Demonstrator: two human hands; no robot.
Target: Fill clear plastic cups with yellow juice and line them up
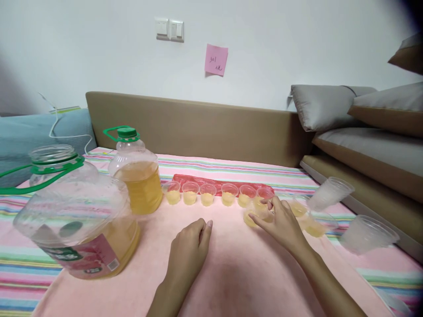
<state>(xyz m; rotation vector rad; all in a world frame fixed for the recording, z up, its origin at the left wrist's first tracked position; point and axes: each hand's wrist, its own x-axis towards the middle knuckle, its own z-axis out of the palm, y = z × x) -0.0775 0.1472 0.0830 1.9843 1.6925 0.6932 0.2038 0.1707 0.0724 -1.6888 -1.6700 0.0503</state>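
Note:
My right hand (280, 222) grips a small clear plastic cup (250, 219) by its rim, thumb at the near left and fingers at the far side; pale yellow liquid lies in it. Closed in a loose fist, my left hand (191, 244) rests over the pink cloth (228, 273) with nothing showing in it. Behind the hands runs a row of several similar cups, among them one cup (208, 195) near the middle, each with a little yellow liquid. Right of my right hand, partly behind it, are another cup (298, 208) and a wider one (315, 226).
An uncapped large jug (109, 211) with a green handle stands at front left, a green-capped jug (142, 185) behind it. Two stacks of nested cups, a far stack (330, 193) and a near stack (366, 235), lie right. A red plastic bag (198, 179) lies behind the row; cushions (373, 149) rise at right.

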